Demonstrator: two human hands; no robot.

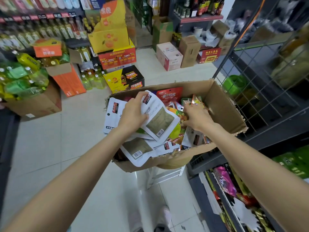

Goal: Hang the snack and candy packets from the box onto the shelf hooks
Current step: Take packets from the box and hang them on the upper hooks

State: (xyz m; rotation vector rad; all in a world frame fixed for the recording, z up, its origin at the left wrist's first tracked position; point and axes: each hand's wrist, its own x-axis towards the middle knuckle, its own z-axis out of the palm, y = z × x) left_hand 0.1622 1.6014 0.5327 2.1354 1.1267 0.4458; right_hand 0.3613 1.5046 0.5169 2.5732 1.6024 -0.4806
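Pale floor tiles (50,148) surround the box (222,111); left hand (133,113) grips a white packet (160,119), right hand (197,116) fingers unclear.

Grocery shop: stocked bottle shelves (41,30)

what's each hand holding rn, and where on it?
Left hand grips a white packet by its top-left edge, fingers curled over it. Right hand pinches a small orange packet at its lower end, inside the box.
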